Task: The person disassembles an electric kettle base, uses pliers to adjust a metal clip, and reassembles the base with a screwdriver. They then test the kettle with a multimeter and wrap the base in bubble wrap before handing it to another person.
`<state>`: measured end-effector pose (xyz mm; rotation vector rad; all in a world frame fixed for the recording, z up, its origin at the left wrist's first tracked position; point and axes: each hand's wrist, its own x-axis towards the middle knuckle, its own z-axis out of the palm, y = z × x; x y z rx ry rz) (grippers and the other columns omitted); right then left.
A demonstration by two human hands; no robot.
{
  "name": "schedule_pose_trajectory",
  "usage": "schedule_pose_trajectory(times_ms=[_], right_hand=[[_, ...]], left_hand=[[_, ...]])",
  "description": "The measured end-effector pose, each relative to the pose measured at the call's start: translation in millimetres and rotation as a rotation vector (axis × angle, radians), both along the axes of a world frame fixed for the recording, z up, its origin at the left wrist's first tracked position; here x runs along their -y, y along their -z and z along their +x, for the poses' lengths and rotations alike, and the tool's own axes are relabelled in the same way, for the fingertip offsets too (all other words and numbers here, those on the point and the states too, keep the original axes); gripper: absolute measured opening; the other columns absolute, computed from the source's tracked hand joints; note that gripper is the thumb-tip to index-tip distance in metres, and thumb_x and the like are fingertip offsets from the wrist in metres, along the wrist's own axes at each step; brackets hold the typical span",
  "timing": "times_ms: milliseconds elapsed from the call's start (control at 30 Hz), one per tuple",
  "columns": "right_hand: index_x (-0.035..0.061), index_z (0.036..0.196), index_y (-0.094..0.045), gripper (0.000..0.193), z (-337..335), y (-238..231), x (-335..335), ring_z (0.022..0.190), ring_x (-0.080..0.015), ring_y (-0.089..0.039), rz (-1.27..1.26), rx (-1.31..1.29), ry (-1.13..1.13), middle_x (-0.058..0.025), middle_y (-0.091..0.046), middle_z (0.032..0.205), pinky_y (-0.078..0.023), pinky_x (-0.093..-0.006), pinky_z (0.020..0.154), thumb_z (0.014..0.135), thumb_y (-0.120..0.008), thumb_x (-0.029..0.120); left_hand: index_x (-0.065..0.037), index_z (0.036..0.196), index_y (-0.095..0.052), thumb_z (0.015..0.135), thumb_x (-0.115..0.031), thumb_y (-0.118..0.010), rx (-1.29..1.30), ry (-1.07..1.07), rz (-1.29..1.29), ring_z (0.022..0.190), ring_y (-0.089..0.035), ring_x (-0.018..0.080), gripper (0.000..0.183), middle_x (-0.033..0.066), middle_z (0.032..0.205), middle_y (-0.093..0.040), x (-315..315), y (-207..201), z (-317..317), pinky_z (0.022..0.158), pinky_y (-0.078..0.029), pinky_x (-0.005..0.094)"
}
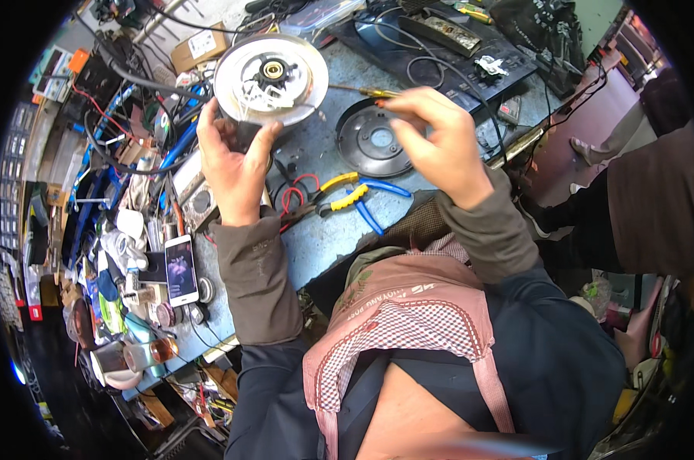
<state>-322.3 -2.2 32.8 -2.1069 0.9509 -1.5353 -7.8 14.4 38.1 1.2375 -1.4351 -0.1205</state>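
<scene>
My left hand (236, 165) grips a round metal wheel hub (310, 84) by its near edge, raised over the bench. The hub has a bearing (272, 70) at its centre and white strands or wires lying in its face. Pinched in my right hand (447, 146) is a screwdriver (379, 93) with a yellowish handle, its shaft pointing left toward the hub. Below that hand, a dark round cover (353, 147) with a centre hole lies on the bench. Pliers (348, 198) with yellow and blue handles rest nearer to me.
Tools and cables crowd the left side, where a white phone (180, 270) leans upright. Behind sit a cardboard box (200, 47) and a dark panel (508, 80) with cables on it. A plastic cup (108, 360) stands near the bench's left edge. Someone's legs (623, 142) show at right.
</scene>
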Motion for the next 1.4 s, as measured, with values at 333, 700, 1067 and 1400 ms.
schedule_pose_trajectory(times_ms=[333,700,1067,1400], right_hand=[[0.0047,0.11,-0.078,0.02,-30.9,50.8,-25.7,0.098,-0.038,-0.073,0.019,-0.333,0.008,-0.0123,-0.073,0.107,-0.059,-0.0447,0.084,0.089,-0.078,0.003],[0.0054,0.1,-0.08,0.011,-11.0,36.6,-38.7,0.085,-0.0357,-0.075,0.077,-0.188,-0.055,-0.0127,-0.074,0.095,-0.059,-0.043,0.073,0.093,-0.082,0.012],[0.0055,0.109,-0.078,0.045,-27.4,36.9,-20.9,0.088,-0.0382,-0.077,0.188,-0.49,0.188,-0.0186,-0.077,0.096,-0.06,-0.047,0.073,0.086,-0.092,0.042],[0.0034,0.093,-0.071,0.04,-56.5,19.0,15.1,0.061,-0.0037,-0.036,0.501,-0.197,-0.157,0.0075,-0.044,0.062,-0.027,-0.0303,0.054,0.084,-0.099,0.031]], left_hand=[[0.001,0.154,-0.052,0.076,-0.028,-0.107,0.077,0.005,-0.045,0.099,-0.074,0.0201,0.099,0.0129,0.12,-0.071,-4.8,6.7,-30.8,0.086,-0.063,0.0341],[0.001,0.155,-0.049,0.075,-0.026,-0.107,0.246,-0.09,-0.128,0.102,-0.072,0.0242,0.102,0.0142,0.124,-0.062,-8.8,26.5,-49.4,0.088,-0.063,0.0374],[0.001,0.155,-0.05,0.068,-0.044,-0.108,0.274,-0.25,0.05,0.08,-0.067,0.0253,0.114,0.0104,0.093,-0.064,-11.3,29.8,-40.0,0.071,-0.057,0.0387],[-0.003,0.157,-0.05,0.07,-0.045,-0.108,0.126,-0.265,0.178,0.079,-0.071,0.0254,0.113,0.0122,0.094,-0.071,-13.1,26.7,-37.8,0.07,-0.059,0.0402]])
